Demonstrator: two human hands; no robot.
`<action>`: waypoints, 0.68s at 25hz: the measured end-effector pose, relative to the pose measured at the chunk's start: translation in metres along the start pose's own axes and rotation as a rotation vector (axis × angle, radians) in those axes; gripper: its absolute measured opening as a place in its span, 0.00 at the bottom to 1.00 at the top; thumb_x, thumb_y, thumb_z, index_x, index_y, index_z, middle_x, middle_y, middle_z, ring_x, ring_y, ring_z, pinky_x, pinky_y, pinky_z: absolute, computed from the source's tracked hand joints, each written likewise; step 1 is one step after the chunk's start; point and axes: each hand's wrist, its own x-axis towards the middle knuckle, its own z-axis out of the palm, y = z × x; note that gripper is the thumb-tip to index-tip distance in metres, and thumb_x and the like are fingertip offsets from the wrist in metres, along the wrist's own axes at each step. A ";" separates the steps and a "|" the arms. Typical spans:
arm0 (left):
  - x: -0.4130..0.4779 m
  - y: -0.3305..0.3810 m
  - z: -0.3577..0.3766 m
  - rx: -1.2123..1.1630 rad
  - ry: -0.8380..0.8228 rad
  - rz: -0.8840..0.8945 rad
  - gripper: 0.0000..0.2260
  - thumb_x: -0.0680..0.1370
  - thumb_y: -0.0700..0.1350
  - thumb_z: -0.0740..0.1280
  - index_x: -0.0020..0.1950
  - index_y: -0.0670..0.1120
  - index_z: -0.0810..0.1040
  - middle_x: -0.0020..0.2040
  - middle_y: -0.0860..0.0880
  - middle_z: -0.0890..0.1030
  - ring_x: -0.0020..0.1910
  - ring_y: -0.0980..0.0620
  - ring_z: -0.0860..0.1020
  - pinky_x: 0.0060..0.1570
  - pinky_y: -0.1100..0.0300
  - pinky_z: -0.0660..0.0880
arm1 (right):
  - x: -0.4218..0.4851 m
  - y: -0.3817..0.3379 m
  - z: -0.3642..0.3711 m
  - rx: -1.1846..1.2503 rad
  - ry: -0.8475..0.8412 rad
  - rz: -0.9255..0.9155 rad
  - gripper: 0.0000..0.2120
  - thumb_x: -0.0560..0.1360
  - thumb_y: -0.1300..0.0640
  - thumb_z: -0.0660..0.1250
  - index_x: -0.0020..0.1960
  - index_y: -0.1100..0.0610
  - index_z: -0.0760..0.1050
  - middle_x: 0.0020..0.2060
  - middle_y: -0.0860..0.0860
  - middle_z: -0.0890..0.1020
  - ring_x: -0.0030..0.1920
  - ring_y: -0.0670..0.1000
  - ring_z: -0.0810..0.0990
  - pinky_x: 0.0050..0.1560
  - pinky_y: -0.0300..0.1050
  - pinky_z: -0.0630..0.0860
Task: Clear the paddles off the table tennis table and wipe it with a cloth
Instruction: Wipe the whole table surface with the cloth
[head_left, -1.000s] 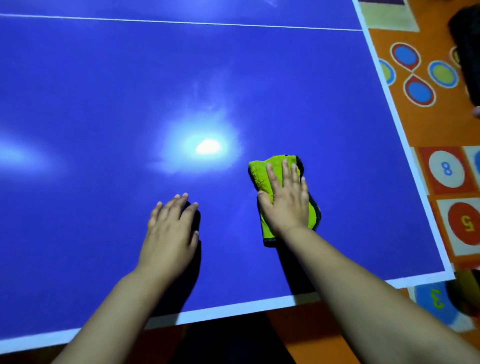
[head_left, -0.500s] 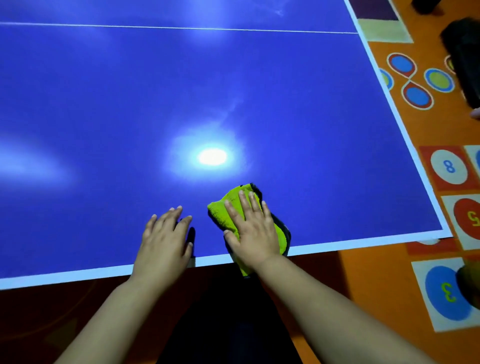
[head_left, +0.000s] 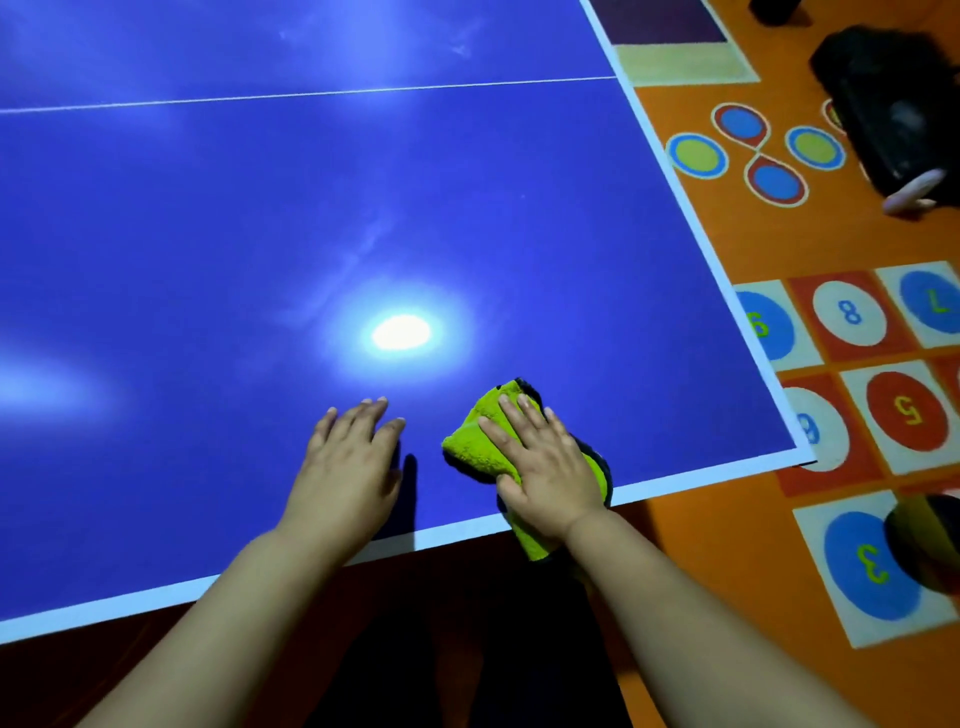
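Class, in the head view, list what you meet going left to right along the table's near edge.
left hand → cloth under right hand → table corner → red 5 circle

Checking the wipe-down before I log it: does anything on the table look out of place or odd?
Nothing spilled or damaged. The cloth under the right hand hangs partly over the near edge of the table, and faint pale streaks show on the blue surface above the glare, so that patch looks unwiped.
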 end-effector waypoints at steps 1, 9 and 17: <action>0.014 0.017 0.001 -0.002 -0.006 0.002 0.24 0.58 0.41 0.79 0.53 0.42 0.80 0.58 0.39 0.79 0.56 0.40 0.78 0.58 0.40 0.70 | -0.002 0.024 -0.006 0.011 -0.003 0.035 0.33 0.68 0.47 0.54 0.74 0.45 0.63 0.75 0.51 0.61 0.75 0.52 0.58 0.75 0.52 0.53; 0.122 0.198 0.016 -0.088 -0.048 0.043 0.24 0.61 0.41 0.77 0.56 0.43 0.79 0.61 0.41 0.77 0.59 0.41 0.76 0.61 0.41 0.67 | -0.040 0.223 -0.051 0.048 -0.046 0.131 0.33 0.71 0.46 0.49 0.77 0.42 0.53 0.77 0.44 0.47 0.76 0.45 0.41 0.75 0.45 0.38; 0.161 0.278 -0.010 -0.076 -0.005 0.069 0.23 0.58 0.44 0.78 0.52 0.45 0.81 0.56 0.42 0.80 0.54 0.43 0.80 0.54 0.42 0.73 | -0.054 0.302 -0.089 0.171 -0.035 0.342 0.29 0.79 0.61 0.59 0.77 0.46 0.56 0.78 0.48 0.53 0.76 0.53 0.52 0.73 0.48 0.54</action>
